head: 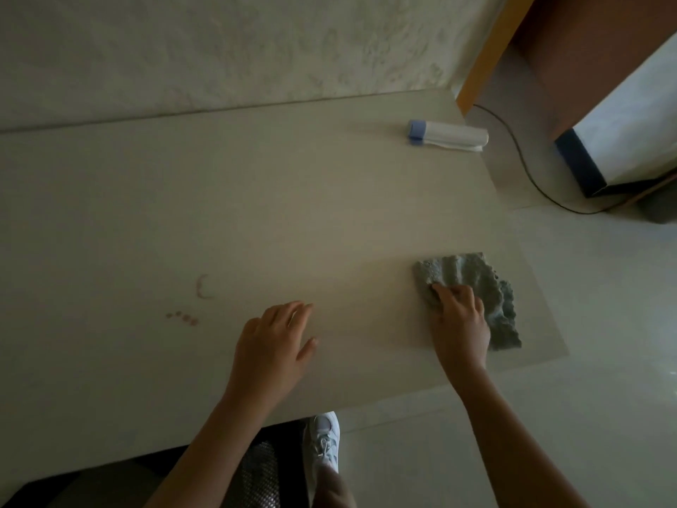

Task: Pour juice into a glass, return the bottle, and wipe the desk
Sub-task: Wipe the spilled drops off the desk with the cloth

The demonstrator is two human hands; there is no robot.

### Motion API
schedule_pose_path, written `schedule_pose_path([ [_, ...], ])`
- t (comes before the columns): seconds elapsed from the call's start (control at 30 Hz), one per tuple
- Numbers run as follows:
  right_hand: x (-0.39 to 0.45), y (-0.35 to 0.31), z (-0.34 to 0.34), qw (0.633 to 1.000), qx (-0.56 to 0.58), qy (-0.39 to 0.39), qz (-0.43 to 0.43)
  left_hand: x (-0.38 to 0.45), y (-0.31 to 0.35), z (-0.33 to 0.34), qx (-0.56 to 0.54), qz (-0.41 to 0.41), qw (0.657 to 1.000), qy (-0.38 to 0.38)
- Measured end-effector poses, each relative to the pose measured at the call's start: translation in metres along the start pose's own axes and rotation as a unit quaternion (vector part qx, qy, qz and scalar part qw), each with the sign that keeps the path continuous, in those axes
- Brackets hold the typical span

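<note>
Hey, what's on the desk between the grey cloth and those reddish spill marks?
Only the left hand, resting flat on the desk; otherwise bare desktop between the grey cloth and the reddish spill marks in the head view.

I saw a dim, underexposed view, its colours muted to grey-green. The brightest light fell at the upper right, where a pale panel (637, 115) by the floor glowed almost white, and the desk (256, 199) darkened steadily toward the left edge. Shadows were soft and faint; the deepest dark sat under the desk's near edge at the bottom left. The wide lens bent the desk's far edge and tilted the wall (219, 49) inward. The left hand (273, 346) looked slightly smeared at the fingertips, and fine detail was soft throughout. No glare showed on the desk.
</note>
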State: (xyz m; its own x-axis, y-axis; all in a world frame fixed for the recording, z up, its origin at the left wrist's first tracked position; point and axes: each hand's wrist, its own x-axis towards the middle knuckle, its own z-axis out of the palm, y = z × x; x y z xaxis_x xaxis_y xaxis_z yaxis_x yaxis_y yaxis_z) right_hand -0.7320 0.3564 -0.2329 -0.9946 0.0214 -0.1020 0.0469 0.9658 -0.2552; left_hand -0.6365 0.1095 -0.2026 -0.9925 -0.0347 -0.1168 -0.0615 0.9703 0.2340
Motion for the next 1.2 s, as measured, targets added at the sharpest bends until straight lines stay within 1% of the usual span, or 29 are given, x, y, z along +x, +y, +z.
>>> schedule_pose_path([
  [0.13, 0.001, -0.016, -0.005, 0.988, 0.146, 0.052, 0.027, -0.019, -0.025, -0.007, -0.010, -0.030, 0.999, 0.024],
  [0.2, -0.004, -0.042, -0.006, 0.973, 0.218, 0.055, 0.053, -0.032, -0.044, -0.010, -0.015, -0.050, 0.998, 0.036],
  [0.3, -0.014, -0.092, -0.003, 0.935, 0.340, 0.045, 0.090, -0.053, -0.078, -0.014, -0.010, -0.079, 0.995, 0.055],
  [0.4, -0.025, -0.147, 0.009, 0.895, 0.437, 0.012, 0.089, -0.068, -0.117, -0.014, -0.002, -0.110, 0.992, 0.059],
  [0.47, -0.033, -0.185, 0.022, 0.881, 0.467, -0.002, 0.070, -0.075, -0.145, -0.008, -0.009, -0.143, 0.988, 0.055],
  [0.53, -0.044, -0.220, 0.038, 0.880, 0.473, -0.013, 0.048, -0.078, -0.171, 0.003, -0.017, -0.162, 0.985, 0.051],
  [0.67, -0.070, -0.274, 0.073, 0.897, 0.440, -0.044, 0.001, -0.070, -0.206, 0.018, -0.010, -0.180, 0.983, 0.039],
  [0.77, -0.084, -0.295, 0.092, 0.898, 0.424, -0.091, -0.069, -0.066, -0.228, 0.025, -0.011, -0.189, 0.981, 0.035],
  [0.8, -0.086, -0.297, 0.096, 0.905, 0.402, -0.091, -0.102, -0.065, -0.237, 0.027, -0.012, -0.192, 0.981, 0.031],
  [0.83, -0.087, -0.297, 0.100, 0.919, 0.364, -0.074, -0.134, -0.065, -0.246, 0.029, -0.014, -0.197, 0.980, 0.026],
  [0.9, -0.083, -0.294, 0.109, 0.947, 0.266, -0.035, -0.178, -0.065, -0.262, 0.032, -0.023, -0.203, 0.979, 0.018],
  [0.93, -0.080, -0.294, 0.112, 0.958, 0.209, -0.042, -0.190, -0.066, -0.268, 0.034, -0.026, -0.200, 0.979, 0.013],
  [1.0, -0.074, -0.295, 0.120, 0.973, 0.084, -0.097, -0.190, -0.066, -0.274, 0.035, -0.029, -0.189, 0.982, 0.007],
  [1.03, -0.072, -0.297, 0.126, 0.976, 0.030, -0.116, -0.181, -0.066, -0.275, 0.035, -0.030, -0.184, 0.982, 0.008],
  [1.07, -0.072, -0.299, 0.131, 0.978, -0.007, -0.119, -0.171, -0.066, -0.276, 0.036, -0.031, -0.181, 0.983, 0.010],
  [1.13, -0.075, -0.305, 0.139, 0.982, -0.037, -0.099, -0.155, -0.067, -0.276, 0.037, -0.033, -0.180, 0.983, 0.015],
  [1.2, -0.081, -0.314, 0.145, 0.984, -0.041, -0.083, -0.153, -0.068, -0.278, 0.039, -0.032, -0.175, 0.984, 0.018],
])
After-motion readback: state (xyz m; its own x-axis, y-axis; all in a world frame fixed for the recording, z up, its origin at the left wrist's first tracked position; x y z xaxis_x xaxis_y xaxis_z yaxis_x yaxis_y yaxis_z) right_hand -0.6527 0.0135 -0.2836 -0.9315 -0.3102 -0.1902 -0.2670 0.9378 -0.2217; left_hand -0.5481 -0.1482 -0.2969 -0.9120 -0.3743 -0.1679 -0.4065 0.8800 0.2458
